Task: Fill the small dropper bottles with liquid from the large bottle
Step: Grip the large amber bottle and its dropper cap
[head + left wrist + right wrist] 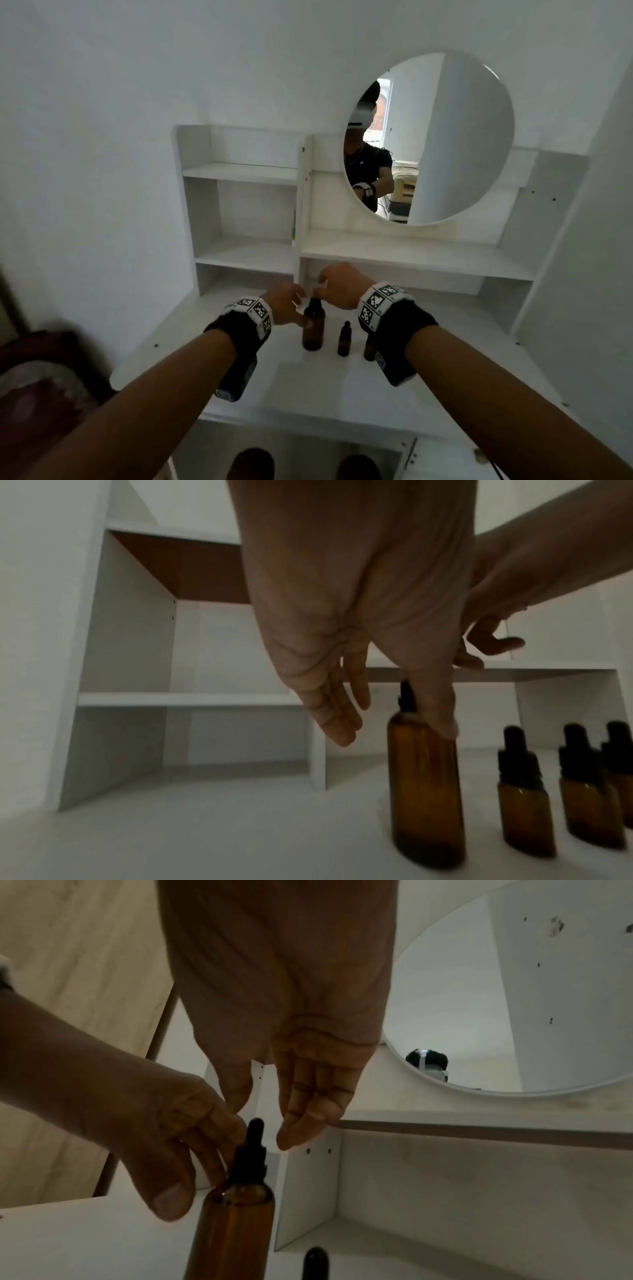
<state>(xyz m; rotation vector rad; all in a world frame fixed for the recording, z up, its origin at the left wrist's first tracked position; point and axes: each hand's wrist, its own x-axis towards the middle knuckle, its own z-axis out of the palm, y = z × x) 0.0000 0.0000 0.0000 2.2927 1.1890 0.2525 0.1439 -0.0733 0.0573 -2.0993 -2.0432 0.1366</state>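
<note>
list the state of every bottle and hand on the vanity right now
large bottle: upright on the desk, dropper cap on
small dropper bottles: three visible, upright, capped, in a row beside the large bottle
left hand: fingers relaxed, against the large bottle's shoulder, not gripping
right hand: open, above the large bottle's cap, not touching it

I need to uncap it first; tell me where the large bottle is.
In the head view the large bottle stands upright on the white desktop, leftmost of the amber bottles, beside a small dropper bottle, between the left hand and right hand.
</note>
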